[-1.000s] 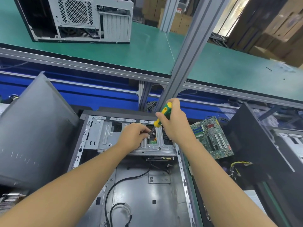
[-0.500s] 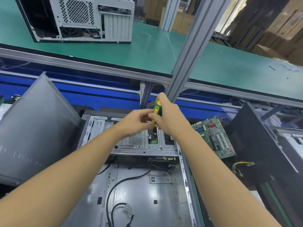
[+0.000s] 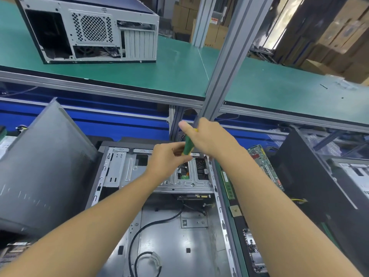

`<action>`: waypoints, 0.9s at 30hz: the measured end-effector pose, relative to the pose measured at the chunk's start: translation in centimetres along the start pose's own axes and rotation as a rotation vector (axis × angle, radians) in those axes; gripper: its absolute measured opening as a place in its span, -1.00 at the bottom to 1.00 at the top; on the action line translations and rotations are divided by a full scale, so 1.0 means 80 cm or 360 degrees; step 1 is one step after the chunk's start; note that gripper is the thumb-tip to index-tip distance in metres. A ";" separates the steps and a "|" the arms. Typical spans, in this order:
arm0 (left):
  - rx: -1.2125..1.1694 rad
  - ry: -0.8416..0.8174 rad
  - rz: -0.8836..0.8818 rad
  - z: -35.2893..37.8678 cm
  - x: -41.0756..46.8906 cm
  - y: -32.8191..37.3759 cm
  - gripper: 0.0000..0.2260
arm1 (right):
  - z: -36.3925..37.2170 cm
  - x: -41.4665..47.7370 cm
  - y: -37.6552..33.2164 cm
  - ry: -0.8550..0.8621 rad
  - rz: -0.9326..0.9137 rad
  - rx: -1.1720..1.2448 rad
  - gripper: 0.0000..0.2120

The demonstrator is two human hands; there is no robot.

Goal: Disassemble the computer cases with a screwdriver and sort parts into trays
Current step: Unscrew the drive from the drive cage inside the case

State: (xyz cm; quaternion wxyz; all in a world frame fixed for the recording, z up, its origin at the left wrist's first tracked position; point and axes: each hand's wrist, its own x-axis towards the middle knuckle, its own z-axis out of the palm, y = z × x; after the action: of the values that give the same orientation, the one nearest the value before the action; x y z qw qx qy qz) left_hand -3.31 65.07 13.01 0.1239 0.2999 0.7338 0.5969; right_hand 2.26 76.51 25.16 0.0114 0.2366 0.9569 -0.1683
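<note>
An open grey computer case point(image 3: 169, 232) lies flat in front of me, its silver drive cage point(image 3: 127, 168) at the far end. My right hand point(image 3: 207, 136) grips the top of a green and yellow screwdriver point(image 3: 187, 145) that stands nearly upright over the cage. My left hand point(image 3: 167, 158) pinches the lower end of the handle beside it. The screwdriver's tip is mostly hidden behind my left fingers. A black cable point(image 3: 147, 232) curls across the case floor.
A removed dark side panel point(image 3: 40, 166) leans at the left. A green motherboard point(image 3: 265, 166) and a RAM stick point(image 3: 227, 184) lie right of the case, beside a black case point(image 3: 319, 186). Another case point(image 3: 89, 31) stands on the green upper shelf point(image 3: 179, 72); a grey post point(image 3: 229, 56) rises ahead.
Both hands have risen from the drive cage. My left hand left the cage and closed on the screwdriver's handle, and the screwdriver now stands more upright.
</note>
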 end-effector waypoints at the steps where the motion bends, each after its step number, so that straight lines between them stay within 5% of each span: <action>1: 0.0050 0.0041 0.0004 0.003 -0.002 0.000 -0.65 | -0.002 0.001 -0.003 0.0015 -0.0005 -0.0060 -0.46; 4: 0.0160 0.0040 0.0043 0.000 0.001 0.002 -0.71 | -0.007 0.000 -0.010 -0.0020 -0.0119 -0.0200 -0.67; 7: 0.0175 -0.0251 0.0036 -0.024 0.011 0.003 -0.73 | -0.014 -0.003 -0.008 -0.0137 -0.0308 -0.0297 -0.87; 11: 0.0087 -0.0432 0.0022 -0.036 0.016 0.008 -0.64 | -0.014 -0.014 -0.011 -0.0238 -0.0499 -0.0273 -0.78; 17: 0.0173 -0.0294 0.0018 -0.028 0.014 -0.002 -0.77 | -0.008 -0.014 -0.016 -0.0183 -0.0518 -0.0046 -0.92; 22: 0.0335 -0.0197 0.0100 -0.025 0.014 0.000 -0.75 | -0.003 -0.009 -0.017 0.0157 -0.0170 -0.0219 -0.61; 27: 0.0237 -0.0323 0.0106 -0.029 0.020 0.001 -0.81 | -0.007 -0.008 -0.017 0.0034 -0.0285 -0.0100 -0.80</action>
State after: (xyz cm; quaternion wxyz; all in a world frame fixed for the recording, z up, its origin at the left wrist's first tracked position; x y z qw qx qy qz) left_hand -5.82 64.13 13.94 0.1550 0.3912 0.7495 0.5111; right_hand 2.25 75.31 26.18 -0.0065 0.1512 0.9791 -0.1359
